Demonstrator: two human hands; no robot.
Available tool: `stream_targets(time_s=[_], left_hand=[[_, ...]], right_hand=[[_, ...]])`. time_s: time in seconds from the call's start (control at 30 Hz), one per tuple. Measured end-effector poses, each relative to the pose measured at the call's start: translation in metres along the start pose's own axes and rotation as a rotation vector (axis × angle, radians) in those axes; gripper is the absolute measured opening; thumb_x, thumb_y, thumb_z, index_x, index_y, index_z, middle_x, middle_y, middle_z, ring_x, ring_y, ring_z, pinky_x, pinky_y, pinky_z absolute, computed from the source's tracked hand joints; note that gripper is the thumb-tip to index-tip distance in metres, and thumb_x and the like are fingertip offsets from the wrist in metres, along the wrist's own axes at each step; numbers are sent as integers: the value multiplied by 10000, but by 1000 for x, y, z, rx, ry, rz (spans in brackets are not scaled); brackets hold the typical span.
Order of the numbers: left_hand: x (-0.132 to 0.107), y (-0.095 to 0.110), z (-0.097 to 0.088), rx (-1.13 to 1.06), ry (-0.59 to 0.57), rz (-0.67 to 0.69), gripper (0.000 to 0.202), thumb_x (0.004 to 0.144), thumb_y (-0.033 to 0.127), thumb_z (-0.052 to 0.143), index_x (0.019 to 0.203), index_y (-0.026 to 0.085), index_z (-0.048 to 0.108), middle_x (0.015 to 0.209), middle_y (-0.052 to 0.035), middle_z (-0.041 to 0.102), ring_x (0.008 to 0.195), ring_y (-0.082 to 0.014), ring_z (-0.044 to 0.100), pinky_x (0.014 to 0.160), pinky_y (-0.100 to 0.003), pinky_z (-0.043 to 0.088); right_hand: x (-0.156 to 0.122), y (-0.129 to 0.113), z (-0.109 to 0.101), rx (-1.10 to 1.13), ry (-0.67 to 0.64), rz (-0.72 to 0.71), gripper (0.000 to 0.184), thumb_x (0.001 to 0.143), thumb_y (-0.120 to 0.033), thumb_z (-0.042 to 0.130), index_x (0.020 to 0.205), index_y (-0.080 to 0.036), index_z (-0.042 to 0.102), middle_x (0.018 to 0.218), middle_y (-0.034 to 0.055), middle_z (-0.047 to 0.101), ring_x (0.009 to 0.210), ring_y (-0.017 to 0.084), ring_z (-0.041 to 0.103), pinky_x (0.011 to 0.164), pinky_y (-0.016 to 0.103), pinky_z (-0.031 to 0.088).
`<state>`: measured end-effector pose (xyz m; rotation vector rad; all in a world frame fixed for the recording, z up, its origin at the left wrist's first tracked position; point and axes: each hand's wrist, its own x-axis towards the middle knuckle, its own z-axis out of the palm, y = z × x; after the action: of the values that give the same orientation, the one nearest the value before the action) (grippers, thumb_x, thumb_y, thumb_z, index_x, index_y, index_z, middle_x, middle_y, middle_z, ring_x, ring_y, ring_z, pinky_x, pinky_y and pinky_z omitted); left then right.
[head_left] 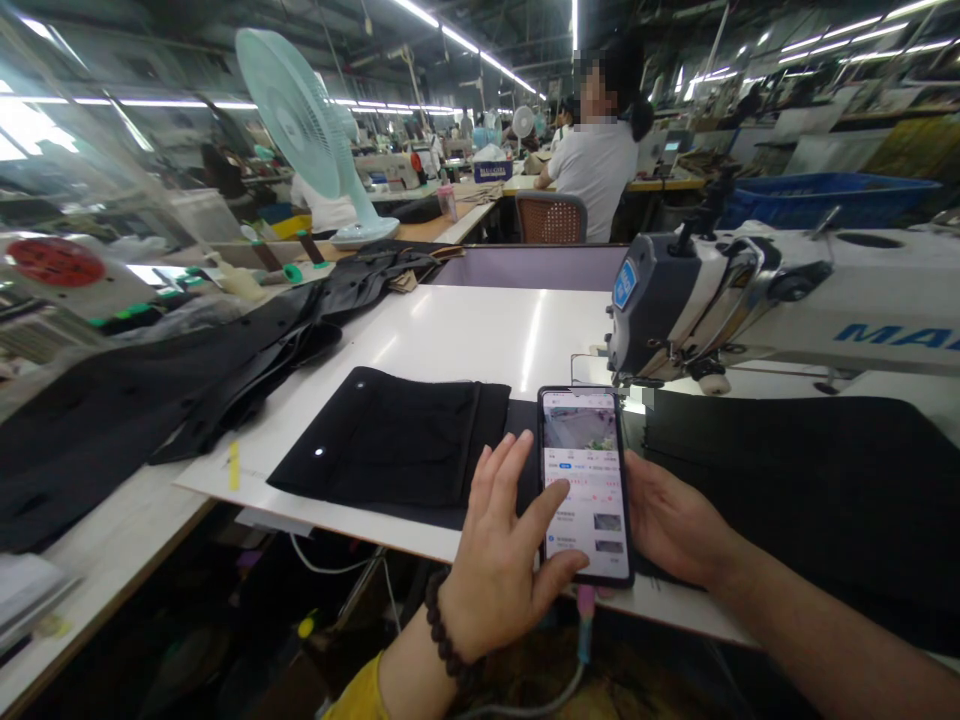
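Note:
A smartphone [581, 510] with a lit screen stands upright in my right hand [675, 520], whose palm and fingers support its right side. My left hand [504, 530] has its fingers spread over the phone's left half, the index fingertip at the screen. A beaded bracelet circles that wrist. From the phone's lower edge runs a charging cable [583, 640]. Left of the phone lies a folded black fabric piece [390, 440] with two bright round spots. More black fabric [810, 480] spreads under and beyond my right forearm.
A sewing machine [795, 290] stands at the right of the white table [480, 320]. Long black fabric strips [187, 370] lie along the left. A pale green fan [300, 120] stands behind them. Farther back, a person in a white shirt [600, 165] sits near a blue bin [817, 200].

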<state>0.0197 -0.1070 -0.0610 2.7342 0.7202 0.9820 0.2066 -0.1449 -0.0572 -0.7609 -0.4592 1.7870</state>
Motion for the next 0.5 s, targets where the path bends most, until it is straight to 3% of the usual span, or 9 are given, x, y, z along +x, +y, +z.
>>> stream_targets(time_s=[0.5], left_hand=[[6,8,5,-1,-62,18,456,854,448,452,1209,163,472,1419,-179,122,1316,-353,134,1016,-584,197]], right_hand=[[-1,0,1,-23,-4,1,374,776,-447,574,1039,-191,645,1085,53,658,1090,232,546,978,391,371]])
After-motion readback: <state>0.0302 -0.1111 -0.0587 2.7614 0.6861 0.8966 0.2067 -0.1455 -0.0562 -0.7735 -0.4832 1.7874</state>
